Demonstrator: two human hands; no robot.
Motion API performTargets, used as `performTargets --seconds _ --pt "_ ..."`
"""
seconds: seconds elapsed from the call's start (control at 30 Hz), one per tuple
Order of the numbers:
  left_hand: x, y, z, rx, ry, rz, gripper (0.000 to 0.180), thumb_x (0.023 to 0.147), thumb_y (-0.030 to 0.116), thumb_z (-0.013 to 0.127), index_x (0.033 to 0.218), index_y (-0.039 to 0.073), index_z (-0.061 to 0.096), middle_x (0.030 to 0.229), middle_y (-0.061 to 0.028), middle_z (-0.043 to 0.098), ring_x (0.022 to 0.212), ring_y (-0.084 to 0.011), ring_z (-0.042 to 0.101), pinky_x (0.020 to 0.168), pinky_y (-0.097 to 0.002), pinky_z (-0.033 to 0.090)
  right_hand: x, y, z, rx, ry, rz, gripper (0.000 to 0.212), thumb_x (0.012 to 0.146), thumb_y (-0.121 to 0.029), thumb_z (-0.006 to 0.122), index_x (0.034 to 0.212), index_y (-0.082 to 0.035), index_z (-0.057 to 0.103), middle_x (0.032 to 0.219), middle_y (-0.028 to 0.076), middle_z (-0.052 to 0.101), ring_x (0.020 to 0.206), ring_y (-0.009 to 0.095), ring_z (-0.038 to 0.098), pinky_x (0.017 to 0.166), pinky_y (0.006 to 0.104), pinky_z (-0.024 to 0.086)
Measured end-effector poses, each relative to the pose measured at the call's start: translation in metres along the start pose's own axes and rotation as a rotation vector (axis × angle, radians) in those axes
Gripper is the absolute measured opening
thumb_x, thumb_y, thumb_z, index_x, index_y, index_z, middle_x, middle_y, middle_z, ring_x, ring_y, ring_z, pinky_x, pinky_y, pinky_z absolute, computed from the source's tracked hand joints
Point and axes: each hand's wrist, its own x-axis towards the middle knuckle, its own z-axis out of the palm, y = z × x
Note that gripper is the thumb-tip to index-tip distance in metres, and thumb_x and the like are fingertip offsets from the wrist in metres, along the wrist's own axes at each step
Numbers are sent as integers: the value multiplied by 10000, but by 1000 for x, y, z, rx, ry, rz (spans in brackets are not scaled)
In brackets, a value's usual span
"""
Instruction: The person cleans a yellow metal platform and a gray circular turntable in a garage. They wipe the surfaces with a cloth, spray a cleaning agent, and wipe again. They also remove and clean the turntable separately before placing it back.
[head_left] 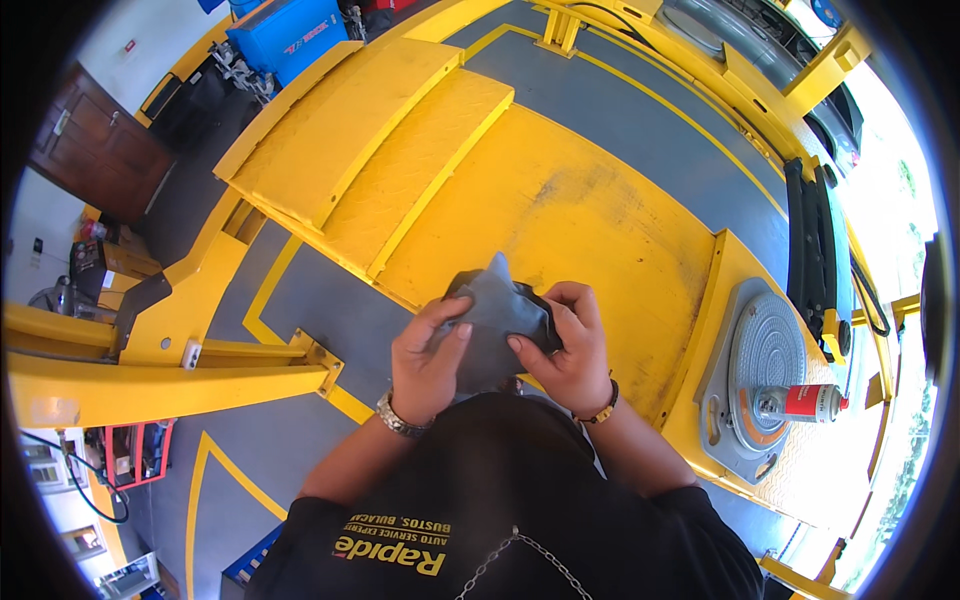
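Between my two hands is a soft, dark grey piece [488, 330] that looks like a folded cloth, with a pointed tip sticking up and blackish edges. My left hand [430, 355] grips its left side, thumb lying on top. On the opposite side my right hand [568, 345] pinches it, thumb on the face and fingers curled behind. The piece is held in front of my chest, over the near edge of a yellow platform [600, 240]. What lies beneath it is hidden.
At right a round grey turntable plate [768, 345] sits on the platform, with a red and white spray can [812, 403] lying by it. A yellow beam [200, 385] reaches in from the left. A blue machine [288, 45] and a red cart [140, 452] stand farther off.
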Motion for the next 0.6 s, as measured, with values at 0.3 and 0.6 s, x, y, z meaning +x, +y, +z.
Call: performTargets --seconds 0.3,0.6 --pt "2 0 -5 -156 98 -134 474 957 -6 627 1417 -11 514 1283 -97 630 1139 -129 592 999 -275 463 5 -18 23 -367 51 -175 533 769 -213 813 1278 -139 672 1119 133 566 972 304 576 849 429 474" --pt "10 5 -2 -497 21 -380 488 994 33 567 1467 18 448 1317 -96 602 1157 -155 596 1009 -307 480 0 -6 29 -431 45 -198 635 717 -90 774 1334 -122 624 1217 145 564 1024 334 579 899 453 457"
